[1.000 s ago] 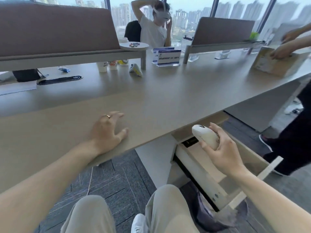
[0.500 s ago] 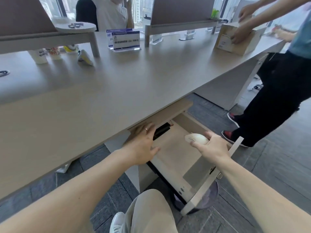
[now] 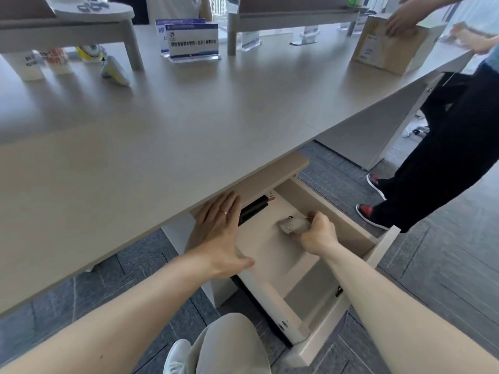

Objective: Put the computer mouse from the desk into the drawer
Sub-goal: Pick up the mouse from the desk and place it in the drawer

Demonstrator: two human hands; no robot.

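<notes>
1. Head view: the drawer (image 3: 375,255) stands pulled out from under the tabletop (image 3: 216,109), at about 5 o'clock from the picture's centre, its light wooden floor open to sight.
2. The right hand (image 3: 317,234) reaches down into the drawer, fingers curled around the white computer mouse (image 3: 293,225). The mouse sits low over the drawer floor near the middle; whether it touches the floor I cannot tell, as it is blurred.
3. The left hand (image 3: 220,230) holds nothing. It lies flat with fingers spread at the drawer's left side, at 9 o'clock from the mouse, thumb pointing toward the drawer's front.
4. A black object (image 3: 253,209) lies in the drawer's back left corner, just beside the left hand's fingertips, at 10 o'clock from the mouse.
5. On the tabletop at 12 o'clock stands a blue and white sign holder (image 3: 193,40). At 2 o'clock a cardboard box (image 3: 391,47) sits near the edge, with another person's hand (image 3: 402,22) resting on it.
6. That person's black trousers (image 3: 442,163) and red and black shoes (image 3: 367,213) show at 3 o'clock, on the grey carpet.
</notes>
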